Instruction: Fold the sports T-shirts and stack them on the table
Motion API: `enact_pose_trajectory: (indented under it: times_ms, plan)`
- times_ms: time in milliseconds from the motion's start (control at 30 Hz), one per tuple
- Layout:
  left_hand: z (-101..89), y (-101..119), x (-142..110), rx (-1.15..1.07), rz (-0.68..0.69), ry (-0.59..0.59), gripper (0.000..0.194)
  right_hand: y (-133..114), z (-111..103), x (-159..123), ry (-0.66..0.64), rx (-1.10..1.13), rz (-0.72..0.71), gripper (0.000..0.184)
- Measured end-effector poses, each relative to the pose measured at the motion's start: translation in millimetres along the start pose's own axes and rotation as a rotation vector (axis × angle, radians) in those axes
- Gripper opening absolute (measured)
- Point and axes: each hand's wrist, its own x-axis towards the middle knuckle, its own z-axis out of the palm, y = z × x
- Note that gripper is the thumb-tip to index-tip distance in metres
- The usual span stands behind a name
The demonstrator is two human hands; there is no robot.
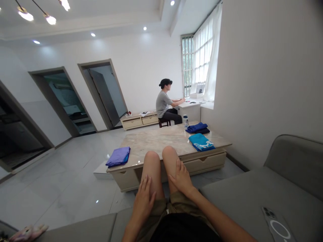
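Observation:
My left hand [143, 198] rests on my left thigh, fingers stretched out and holding nothing. On the other leg lies my right hand [182, 178], its fingers spread over the skin just below the knee. Beyond my knees stands a low marble-topped coffee table [156, 139]. A folded purple cloth [118, 156] sits at its left end. Toward the right end are a folded bright blue cloth with white print [201, 141] and, behind it, a folded dark blue cloth [197, 127]. A clear bottle with a dark cap [186, 121] stands beside the dark one.
I sit on a grey sofa [232, 188]; a phone [276, 223] lies to my right and a pinkish toy [29, 233] at far left. A person in a grey shirt [163, 102] sits at a white desk [190, 105] near the window. A low cabinet [135, 123] lines the wall.

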Motion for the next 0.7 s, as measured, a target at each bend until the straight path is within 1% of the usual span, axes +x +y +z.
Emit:
enact_pose_trajectory:
  times_ms: [67, 133, 200, 300, 367, 433, 500, 567, 700]
  plan:
    - [6.8, 0, -4, -0.017, 0.005, 0.073, 0.069, -4, 0, -4, -0.008, -0.021, -0.004, 0.106]
    - [17.2, 0, -9, -0.021, 0.001, 0.163, 0.072, -5, 0, -6, -0.02, -0.01, 0.002, 0.104]
    - [28.4, -3, -13, -0.02, 0.009, 0.222, 0.076, -3, 1, -5, -0.018, 0.0, 0.006, 0.101]
    - [42.7, -15, -15, -0.02, 0.054, 0.262, 0.08, 2, 7, -5, 0.011, -0.013, 0.014, 0.098]
    - [48.6, -25, -14, -0.02, 0.091, 0.264, 0.082, 3, 11, -5, 0.031, -0.025, 0.03, 0.097]
    - [50.9, -31, -13, -0.02, 0.112, 0.265, 0.083, 4, 13, -5, 0.037, -0.03, 0.045, 0.098]
    - [50.7, -31, -12, -0.02, 0.106, 0.267, 0.082, 3, 11, -5, 0.035, -0.03, 0.05, 0.097]
    - [49.0, -28, -12, -0.02, 0.091, 0.271, 0.08, 4, 8, -4, 0.032, -0.03, 0.051, 0.097]
    - [44.3, -19, -10, 0.001, 0.113, 0.273, 0.079, 6, 4, -1, 0.021, -0.032, 0.041, 0.099]
